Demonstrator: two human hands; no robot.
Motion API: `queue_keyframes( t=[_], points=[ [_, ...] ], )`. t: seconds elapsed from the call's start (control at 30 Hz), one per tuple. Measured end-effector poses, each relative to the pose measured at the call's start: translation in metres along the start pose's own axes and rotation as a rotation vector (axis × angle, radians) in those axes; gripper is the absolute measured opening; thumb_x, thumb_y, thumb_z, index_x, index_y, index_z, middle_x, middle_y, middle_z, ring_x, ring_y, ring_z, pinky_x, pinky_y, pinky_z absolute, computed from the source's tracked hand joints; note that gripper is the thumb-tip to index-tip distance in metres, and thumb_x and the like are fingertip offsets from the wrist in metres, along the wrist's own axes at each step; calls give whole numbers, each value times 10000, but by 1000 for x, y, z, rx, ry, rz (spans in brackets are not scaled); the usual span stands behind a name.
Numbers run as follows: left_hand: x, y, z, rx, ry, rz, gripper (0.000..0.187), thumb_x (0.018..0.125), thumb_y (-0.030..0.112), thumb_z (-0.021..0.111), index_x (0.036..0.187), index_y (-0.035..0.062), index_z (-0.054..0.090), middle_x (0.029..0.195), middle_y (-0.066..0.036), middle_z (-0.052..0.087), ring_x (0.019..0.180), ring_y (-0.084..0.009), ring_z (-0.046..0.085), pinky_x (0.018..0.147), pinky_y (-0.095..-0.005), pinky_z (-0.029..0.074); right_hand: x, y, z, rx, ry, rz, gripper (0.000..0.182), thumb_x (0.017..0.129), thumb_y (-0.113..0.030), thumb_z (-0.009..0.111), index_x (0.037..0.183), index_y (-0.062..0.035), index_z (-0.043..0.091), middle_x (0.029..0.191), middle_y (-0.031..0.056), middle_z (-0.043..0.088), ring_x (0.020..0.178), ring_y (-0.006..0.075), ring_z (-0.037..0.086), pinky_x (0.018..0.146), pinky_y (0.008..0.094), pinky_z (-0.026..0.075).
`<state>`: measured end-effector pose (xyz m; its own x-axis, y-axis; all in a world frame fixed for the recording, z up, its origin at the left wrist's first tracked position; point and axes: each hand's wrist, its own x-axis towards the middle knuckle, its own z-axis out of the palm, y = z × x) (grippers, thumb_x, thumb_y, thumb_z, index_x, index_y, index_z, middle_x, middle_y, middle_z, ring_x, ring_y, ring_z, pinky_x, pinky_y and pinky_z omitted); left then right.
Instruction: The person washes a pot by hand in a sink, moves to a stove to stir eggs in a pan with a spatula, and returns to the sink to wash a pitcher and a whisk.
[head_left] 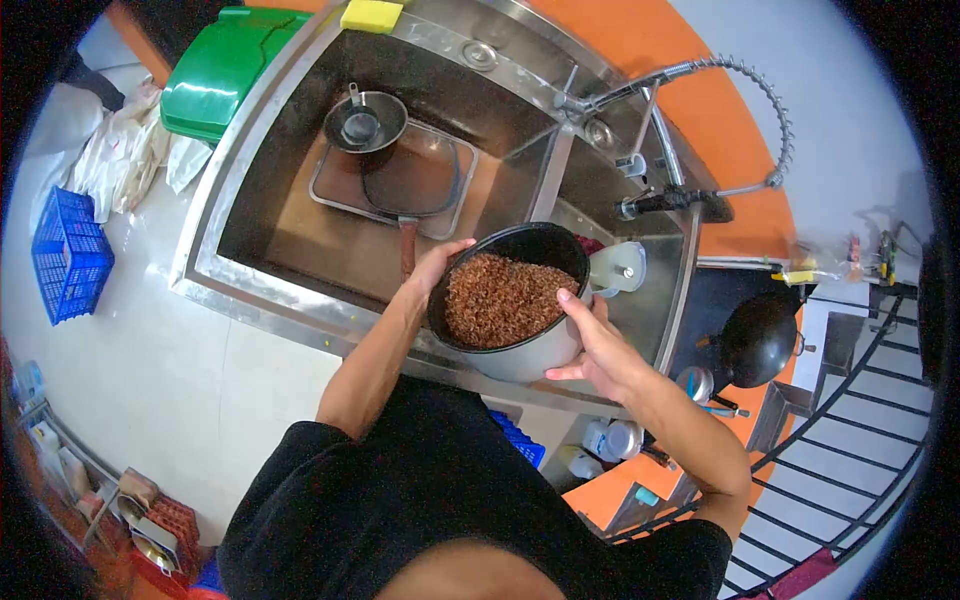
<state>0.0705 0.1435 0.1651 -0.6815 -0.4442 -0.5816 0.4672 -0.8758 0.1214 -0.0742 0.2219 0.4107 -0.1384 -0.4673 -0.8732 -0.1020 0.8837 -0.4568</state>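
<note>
A rice cooker's inner pot [530, 366], dark inside and pale outside, is tilted slightly toward me above the sink's front edge. Reddish-brown grains [500, 302], looking like cooked red rice, fill much of it. My left hand [437, 268] grips the pot's left rim, its fingers partly hidden behind the wall. On the right side, my right hand [597, 345] holds the pot with the thumb over the rim and fingers against the outer wall. Just beyond the right hand, a clear plastic jug [622, 268] sits in the smaller right basin.
The large basin of the steel sink [265, 290] holds murky water, a metal tray [325, 190], a handled pan [408, 245] and a dark bowl [385, 108]. A spring faucet [670, 150] stands behind. A wok [760, 340] is at right; a blue crate [72, 255] at left.
</note>
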Motion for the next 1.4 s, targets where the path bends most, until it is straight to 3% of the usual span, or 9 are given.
queue_keyframes(
  t=[0.77, 0.93, 1.0, 1.07, 1.2, 1.23, 1.27, 1.33, 1.4],
  points=[
    [-16, 1, 3, -89, -42, -8, 255, 856, 279, 597, 900, 35, 653, 848, -88, 683, 678, -202, 647, 669, -326, 537, 1, -7, 9, -5, 47, 55, 975, 808, -527, 584, 1436, -167, -69, 1483, 145, 145, 1250, 369, 374, 834, 495, 473],
    [-44, 25, 30, -2, 122, 217, 224, 871, 208, 549, 949, 18, 641, 866, -94, 664, 741, -209, 638, 719, -340, 521, 18, 30, -21, 159, -35, 51, 705, 785, -325, 594, 1357, -94, 252, 1416, 157, 317, 1211, 390, 420, 837, 588, 448],
    [-44, 30, 34, 97, 185, 366, 227, 863, 186, 554, 969, 6, 642, 874, -84, 655, 776, -182, 622, 748, -311, 499, 44, 78, -51, 526, -310, -111, 612, 746, -206, 594, 1299, -25, 405, 1343, 147, 430, 1176, 367, 461, 899, 617, 401],
    [-61, 38, 59, 202, 120, 556, 230, 876, 215, 536, 975, 26, 623, 929, -81, 646, 849, -172, 601, 785, -310, 476, 58, 127, -57, 665, -276, -217, 619, 648, -96, 511, 1253, 20, 454, 1255, 163, 522, 1182, 327, 480, 1048, 498, 332],
    [-112, 56, 105, 306, 83, 837, 187, 916, 119, 502, 906, -11, 636, 874, -64, 648, 827, -149, 599, 790, -280, 465, 62, 139, -27, 907, -383, -433, 592, 648, -90, 525, 1230, 16, 484, 1240, 153, 532, 1168, 320, 489, 1037, 483, 351],
    [-123, 62, 110, 628, 173, 1079, 216, 943, 122, 468, 880, -9, 629, 867, -64, 650, 828, -137, 602, 780, -284, 473, 66, 133, -9, 994, -382, -477, 573, 656, -94, 534, 1218, 9, 499, 1236, 148, 535, 1159, 317, 493, 1032, 473, 359],
    [-153, 69, 131, 1106, 281, 1219, 186, 920, 116, 495, 870, -9, 623, 841, -110, 650, 800, -168, 620, 752, -301, 483, 109, 160, 5, 890, 65, -118, 534, 675, -91, 541, 1202, -7, 520, 1217, 139, 551, 1127, 317, 511, 1013, 474, 375],
    [-163, 65, 135, 1581, 68, 1299, 140, 884, 100, 508, 872, -1, 605, 835, -168, 638, 803, -244, 637, 718, -342, 495, 159, 160, 50, 810, -176, -306, 565, 690, -71, 589, 1238, -25, 457, 1190, 142, 540, 1046, 345, 535, 852, 522, 484],
    [-175, 65, 126, 2242, -99, 1001, 170, 829, 95, 513, 962, 35, 601, 910, -140, 633, 885, -294, 622, 930, -437, 411, 116, 117, 57, 986, -424, -265, 560, 645, -35, 543, 1204, -9, 515, 1197, 142, 565, 1105, 326, 525, 993, 488, 395]
  ],
)
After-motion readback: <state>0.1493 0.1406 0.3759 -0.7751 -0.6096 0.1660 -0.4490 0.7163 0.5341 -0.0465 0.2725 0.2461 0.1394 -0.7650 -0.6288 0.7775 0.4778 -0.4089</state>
